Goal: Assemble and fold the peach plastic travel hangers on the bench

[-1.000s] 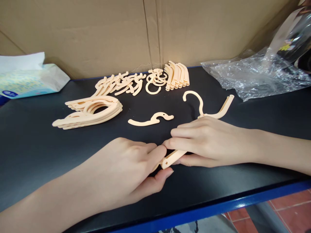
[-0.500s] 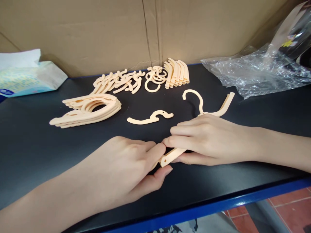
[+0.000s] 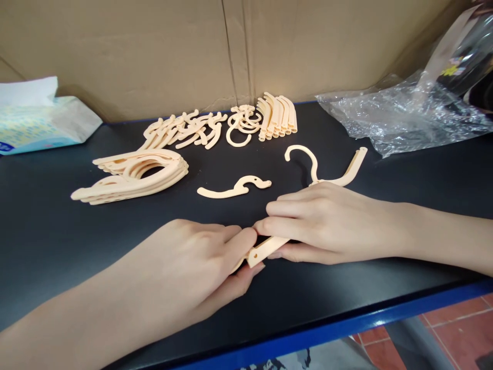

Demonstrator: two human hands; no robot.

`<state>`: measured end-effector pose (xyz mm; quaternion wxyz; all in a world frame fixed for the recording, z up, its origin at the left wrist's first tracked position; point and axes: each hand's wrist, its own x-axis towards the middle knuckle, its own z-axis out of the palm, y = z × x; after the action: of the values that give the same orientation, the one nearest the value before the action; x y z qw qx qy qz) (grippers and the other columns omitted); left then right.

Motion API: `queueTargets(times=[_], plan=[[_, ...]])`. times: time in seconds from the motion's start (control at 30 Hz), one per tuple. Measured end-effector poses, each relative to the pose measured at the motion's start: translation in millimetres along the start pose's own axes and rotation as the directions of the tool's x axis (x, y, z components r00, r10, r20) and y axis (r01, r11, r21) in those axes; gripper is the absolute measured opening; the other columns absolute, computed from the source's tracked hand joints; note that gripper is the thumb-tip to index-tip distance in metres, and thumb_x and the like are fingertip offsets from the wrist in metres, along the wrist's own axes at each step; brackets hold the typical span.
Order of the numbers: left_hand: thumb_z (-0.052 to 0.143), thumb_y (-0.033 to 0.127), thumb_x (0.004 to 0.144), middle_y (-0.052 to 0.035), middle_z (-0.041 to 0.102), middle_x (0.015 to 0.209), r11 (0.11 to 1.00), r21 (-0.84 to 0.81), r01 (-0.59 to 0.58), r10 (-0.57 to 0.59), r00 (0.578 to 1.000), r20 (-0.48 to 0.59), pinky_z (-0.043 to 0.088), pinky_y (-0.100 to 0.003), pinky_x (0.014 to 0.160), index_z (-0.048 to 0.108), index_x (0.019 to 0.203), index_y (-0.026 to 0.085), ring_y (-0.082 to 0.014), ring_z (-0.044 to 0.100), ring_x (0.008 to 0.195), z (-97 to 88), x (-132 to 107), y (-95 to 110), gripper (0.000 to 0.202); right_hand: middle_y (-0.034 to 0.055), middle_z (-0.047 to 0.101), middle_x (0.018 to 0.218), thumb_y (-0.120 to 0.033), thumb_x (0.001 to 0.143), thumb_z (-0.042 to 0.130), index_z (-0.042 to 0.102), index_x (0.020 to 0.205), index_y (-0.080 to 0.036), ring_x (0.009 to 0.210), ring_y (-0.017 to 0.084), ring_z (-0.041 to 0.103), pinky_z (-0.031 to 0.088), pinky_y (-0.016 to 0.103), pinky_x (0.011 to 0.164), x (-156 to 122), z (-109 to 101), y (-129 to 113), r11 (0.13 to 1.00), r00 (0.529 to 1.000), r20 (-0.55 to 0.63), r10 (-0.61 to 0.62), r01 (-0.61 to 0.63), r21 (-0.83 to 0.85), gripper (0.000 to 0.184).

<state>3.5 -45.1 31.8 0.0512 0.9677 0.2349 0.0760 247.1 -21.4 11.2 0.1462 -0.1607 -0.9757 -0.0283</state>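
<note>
A cream plastic hanger point(image 3: 268, 248) with a curved hook lies across my right hand point(image 3: 327, 223), whose fingers are closed round its middle. The hook rises beyond my knuckles, and one hanger arm points to the upper right. My left hand point(image 3: 200, 264) pinches a cream hanger arm piece point(image 3: 238, 264) at the hanger's near end; most of that piece is hidden under my fingers. Just past my hands a loose, curved hanger arm point(image 3: 231, 190) rests on the black table point(image 3: 162, 221).
Left of centre sits a stack of folded hangers point(image 3: 154, 190). Along the back lie loose hanger arms point(image 3: 185, 128), hooks point(image 3: 239, 136) and straighter hanger pieces point(image 3: 278, 118). A tissue pack point(image 3: 42, 118) stands far left, crumpled clear plastic point(image 3: 381, 113) far right. Cardboard point(image 3: 154, 56) closes off the back.
Both hands keep the same grip on the hanger and the arm piece. The whole view has shifted slightly, so everything appears a little further left.
</note>
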Motion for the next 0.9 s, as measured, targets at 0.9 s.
queueTargets(times=[0.9], plan=[[0.039, 0.006, 0.083, 0.0031, 0.045, 0.063, 0.978, -0.153, -0.143, 0.124, 0.984, -0.128, 0.026, -0.033, 0.047, 0.044, 0.076, 0.023, -0.016, 0.035, 0.052, 14.0, -13.8, 0.1, 0.019, -0.0006, 0.066, 0.074, -0.06, 0.108, 0.046, 0.072, 0.102, -0.013, 0.063, 0.014, 0.053, 0.035, 0.031, 0.057, 1.0, 3.3, 1.3, 0.997, 0.996, -0.08, -0.028, 0.034, 0.075, 0.054]])
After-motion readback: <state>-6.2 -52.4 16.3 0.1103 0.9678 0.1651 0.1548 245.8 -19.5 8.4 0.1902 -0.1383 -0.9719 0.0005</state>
